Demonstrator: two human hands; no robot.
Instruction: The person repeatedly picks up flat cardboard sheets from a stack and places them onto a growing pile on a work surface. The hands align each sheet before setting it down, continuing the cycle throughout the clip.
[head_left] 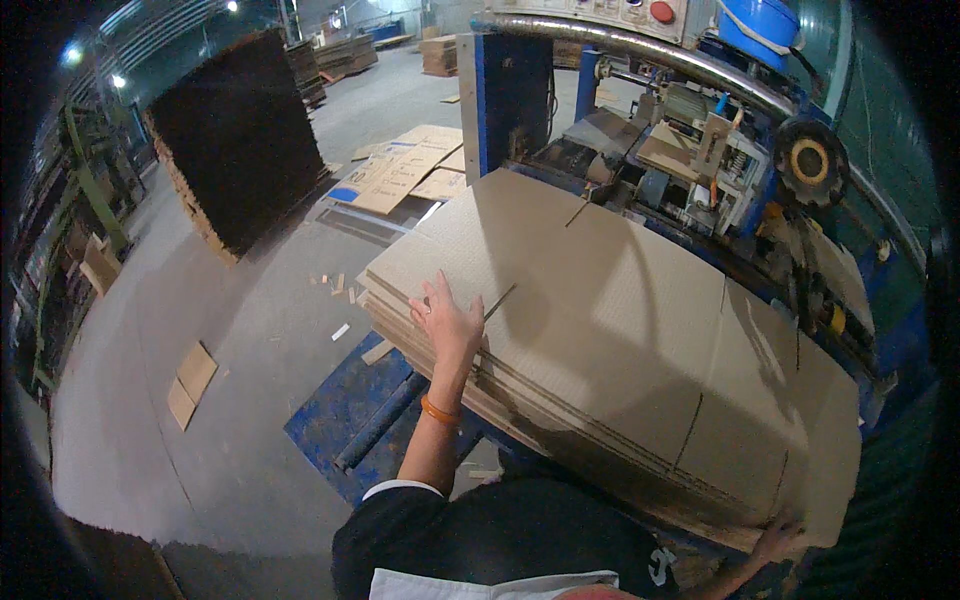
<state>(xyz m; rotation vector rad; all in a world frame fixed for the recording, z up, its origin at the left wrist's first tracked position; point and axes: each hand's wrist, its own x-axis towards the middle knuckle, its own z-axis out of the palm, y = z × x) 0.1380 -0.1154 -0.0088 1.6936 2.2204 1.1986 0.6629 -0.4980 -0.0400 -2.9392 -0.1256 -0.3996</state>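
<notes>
A stack of flat brown cardboard sheets [590, 300] lies in front of me, its top sheet cut with several dark slots. My left hand [450, 315], with an orange band on its wrist, rests at the left end of the stack. Its fingers are spread over the top sheet's near edge and grip nothing visible. Low on the right, my right hand [777, 542] touches the near edge of the stack by its right corner. Its fingers are dim and partly hidden, so their grip does not show.
Behind the stack stands a blue machine [500, 100] with a steel roller [640, 52] and a black handwheel [812, 163]. A blue metal platform [345, 410] sits low on the left. Printed cardboard [400, 170], a tall dark stack [235, 145] and scraps [192, 385] are on the floor.
</notes>
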